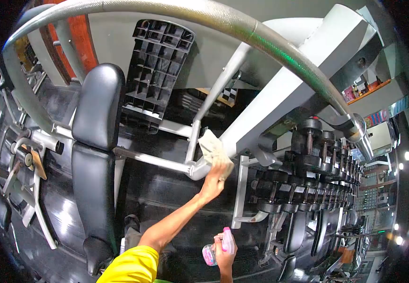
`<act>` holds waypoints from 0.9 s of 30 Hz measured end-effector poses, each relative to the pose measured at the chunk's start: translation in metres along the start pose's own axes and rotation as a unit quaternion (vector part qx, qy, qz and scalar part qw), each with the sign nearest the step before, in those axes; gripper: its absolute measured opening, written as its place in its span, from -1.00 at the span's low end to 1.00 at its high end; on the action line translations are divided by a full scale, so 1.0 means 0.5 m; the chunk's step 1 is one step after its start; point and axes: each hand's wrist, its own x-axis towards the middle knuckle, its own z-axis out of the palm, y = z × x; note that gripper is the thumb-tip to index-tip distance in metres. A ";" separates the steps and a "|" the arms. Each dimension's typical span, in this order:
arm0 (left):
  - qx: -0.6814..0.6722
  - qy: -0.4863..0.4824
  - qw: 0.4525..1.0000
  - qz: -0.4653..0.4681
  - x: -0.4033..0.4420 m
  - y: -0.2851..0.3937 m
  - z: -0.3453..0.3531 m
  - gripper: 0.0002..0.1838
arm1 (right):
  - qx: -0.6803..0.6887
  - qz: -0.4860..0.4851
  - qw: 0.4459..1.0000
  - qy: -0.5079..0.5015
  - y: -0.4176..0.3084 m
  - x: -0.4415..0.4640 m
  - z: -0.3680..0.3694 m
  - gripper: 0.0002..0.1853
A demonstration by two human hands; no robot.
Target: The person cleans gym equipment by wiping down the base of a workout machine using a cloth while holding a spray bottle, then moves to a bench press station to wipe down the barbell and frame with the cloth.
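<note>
A pale cloth is in my left hand, whose fingers are closed on it. The cloth lies against the white frame of a gym machine, near the joint of its lower tubes. Lower down, my right hand grips a clear spray bottle with a pink nozzle, held low above the dark floor. A yellow sleeve covers the upper part of my left arm.
A padded black bench stands at the left. A curved metal bar arches across the top. Racks of dumbbells fill the right side. A black grid-like panel stands behind the bench, and more machines are at the far left.
</note>
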 end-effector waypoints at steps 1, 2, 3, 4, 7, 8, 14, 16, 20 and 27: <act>0.000 -0.001 1.000 -0.001 -0.004 -0.005 -0.002 -0.44 | -0.021 -0.012 1.000 -0.008 0.005 -0.001 0.001 -0.89; 0.080 -0.054 0.994 0.041 -0.007 -0.009 -0.009 -0.38 | -0.042 -0.024 0.999 -0.016 0.008 -0.001 0.000 -0.89; 0.160 -0.107 0.978 0.084 -0.013 -0.018 -0.016 -0.32 | -0.042 -0.023 0.999 -0.015 0.008 -0.002 0.001 -0.89; 0.186 -0.132 0.968 0.107 -0.023 -0.056 -0.017 -0.19 | -0.023 -0.014 1.000 -0.013 0.004 -0.006 0.003 -0.89; 0.253 -0.172 0.942 0.138 -0.084 -0.155 -0.029 -0.29 | -0.013 -0.003 1.000 -0.010 0.019 -0.010 0.001 -0.88; 0.254 -0.173 0.941 0.140 -0.114 -0.188 -0.034 -0.29 | -0.024 -0.001 1.000 -0.010 0.027 -0.011 -0.001 -0.88; 0.073 -0.103 0.959 -0.254 -0.216 -0.316 -0.065 -0.66 | -0.020 0.021 1.000 0.005 0.042 -0.021 -0.009 -0.88; 0.034 0.036 0.935 -0.351 -0.203 -0.328 -0.064 -0.65 | -0.042 -0.003 0.999 0.006 0.064 -0.023 -0.017 -0.88; -0.167 0.141 0.916 -0.336 -0.072 -0.194 -0.036 -0.62 | -0.004 0.022 1.000 0.008 0.039 -0.027 -0.010 -0.90; -0.098 0.111 0.989 -0.003 0.098 0.092 -0.029 -0.58 | 0.004 -0.012 1.000 0.006 0.025 -0.022 0.003 -0.91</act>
